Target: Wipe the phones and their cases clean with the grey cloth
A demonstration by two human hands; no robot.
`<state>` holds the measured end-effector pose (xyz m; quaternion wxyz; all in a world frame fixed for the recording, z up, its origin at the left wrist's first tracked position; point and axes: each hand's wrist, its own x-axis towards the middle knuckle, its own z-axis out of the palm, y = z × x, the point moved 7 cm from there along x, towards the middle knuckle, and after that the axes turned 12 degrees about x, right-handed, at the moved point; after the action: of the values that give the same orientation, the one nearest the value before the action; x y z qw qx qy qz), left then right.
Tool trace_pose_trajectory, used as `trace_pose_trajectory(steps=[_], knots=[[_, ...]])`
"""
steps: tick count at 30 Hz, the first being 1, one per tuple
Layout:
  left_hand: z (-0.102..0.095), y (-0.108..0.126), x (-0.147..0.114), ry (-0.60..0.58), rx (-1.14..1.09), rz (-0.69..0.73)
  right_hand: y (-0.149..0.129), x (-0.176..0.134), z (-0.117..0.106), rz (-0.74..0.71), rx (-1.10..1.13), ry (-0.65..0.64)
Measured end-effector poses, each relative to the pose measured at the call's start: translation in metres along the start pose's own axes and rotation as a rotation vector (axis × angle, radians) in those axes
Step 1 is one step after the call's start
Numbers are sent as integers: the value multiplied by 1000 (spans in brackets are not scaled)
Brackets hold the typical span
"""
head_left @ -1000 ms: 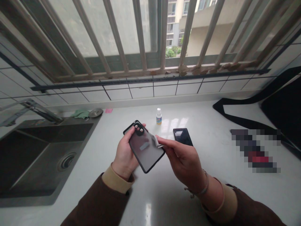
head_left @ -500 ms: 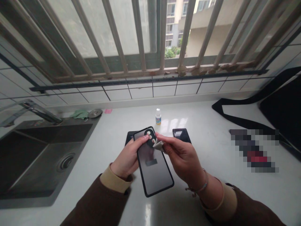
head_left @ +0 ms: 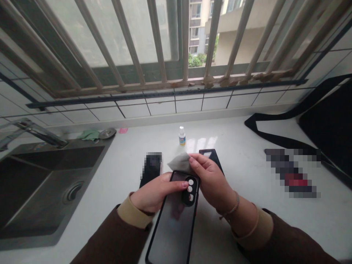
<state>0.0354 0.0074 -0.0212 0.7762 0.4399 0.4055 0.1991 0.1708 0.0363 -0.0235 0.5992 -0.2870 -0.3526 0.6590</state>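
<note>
A see-through phone case with a black rim and camera cutouts is in my left hand. The thumb lies across its back beside the cutouts, and the other fingers are behind it. My right hand pinches a thin grey cloth at the case's top edge. Behind my left hand lies a dark phone, partly blurred out. Another dark phone is partly covered by my right hand. Beyond the cloth a small white bottle stands upright on the counter.
On the left is a steel sink with a faucet. A green rag, a drain cover and a pink slip lie near its back edge. At right is a black bag with its strap. Window bars rise behind.
The case has come lower and closer and turned the other way. The grey cloth, earlier bunched by the cutouts, now spreads above its top edge. The left phone shows more.
</note>
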Motion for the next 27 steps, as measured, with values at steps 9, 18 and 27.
trace_pose_trajectory(steps=[9, 18, 27], knots=[[-27, 17, 2, 298, -137, 114, 0, 1, 3, 33, 284, 43], [-48, 31, -1, 683, -257, 444, 8, -10, 10, 35, 108, -35], [-66, 34, -11, 910, -245, 577, -4, -18, 23, -52, 88, -98]])
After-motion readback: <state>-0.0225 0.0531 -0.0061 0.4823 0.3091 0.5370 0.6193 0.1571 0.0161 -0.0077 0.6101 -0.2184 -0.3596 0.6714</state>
